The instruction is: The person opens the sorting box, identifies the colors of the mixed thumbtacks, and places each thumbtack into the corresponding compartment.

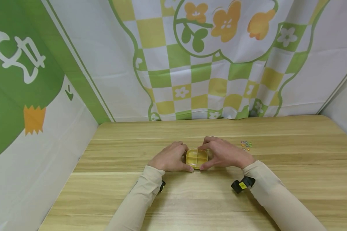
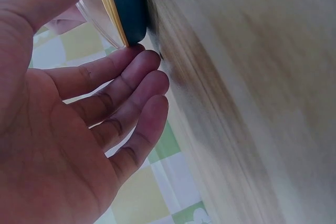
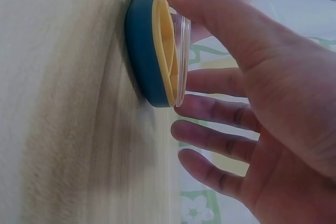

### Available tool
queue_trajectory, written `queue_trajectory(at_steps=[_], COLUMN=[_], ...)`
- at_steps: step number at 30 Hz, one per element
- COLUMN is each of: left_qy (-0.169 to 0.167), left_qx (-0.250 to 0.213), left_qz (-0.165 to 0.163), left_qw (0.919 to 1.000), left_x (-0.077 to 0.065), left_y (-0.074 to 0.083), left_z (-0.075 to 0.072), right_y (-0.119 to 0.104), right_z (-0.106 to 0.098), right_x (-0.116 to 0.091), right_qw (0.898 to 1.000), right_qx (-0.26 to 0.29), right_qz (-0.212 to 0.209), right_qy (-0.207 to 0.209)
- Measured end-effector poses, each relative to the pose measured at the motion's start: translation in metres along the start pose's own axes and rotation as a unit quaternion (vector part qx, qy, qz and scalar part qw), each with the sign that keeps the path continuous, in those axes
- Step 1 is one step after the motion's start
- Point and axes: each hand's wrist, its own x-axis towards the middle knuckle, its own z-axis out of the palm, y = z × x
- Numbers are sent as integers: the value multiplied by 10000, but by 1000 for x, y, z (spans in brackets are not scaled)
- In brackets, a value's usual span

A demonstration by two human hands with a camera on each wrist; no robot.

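Note:
A small pill box (image 1: 192,157) sits on the table between both hands. It has a dark teal base (image 3: 142,51), a yellow divided insert (image 3: 164,40) and a clear lid (image 3: 182,72). Along the side, the right wrist view shows a narrow gap between lid and yellow rim. My left hand (image 1: 171,157) pinches the box's left side, thumb at the front edge and index fingertip at the back; its other fingers extend past it. From the right, my right hand (image 1: 224,154) holds the box with its thumb at the front edge and fingers toward the back.
Several tiny coloured rings (image 1: 245,145) lie on the wooden table (image 1: 191,202) behind and right of the right hand. A patterned curtain (image 1: 179,73) hangs along the table's back edge. Green and white fabric (image 1: 84,64) covers the left side.

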Motion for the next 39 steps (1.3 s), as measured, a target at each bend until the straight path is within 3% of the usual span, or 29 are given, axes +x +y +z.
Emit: queue_trajectory(at_steps=[22, 39], left_qy=[20, 65], left_qx=[-35, 0], left_qz=[5, 4], left_qw=[10000, 10000], left_x=[1, 1], left_y=[0, 0], left_z=[-1, -1], right_y=[2, 5], right_z=[-4, -9], right_x=[-1, -2], right_qw=[9989, 9966], right_qx=[360, 769], right_qz=[107, 195], right_qy=[-263, -238])
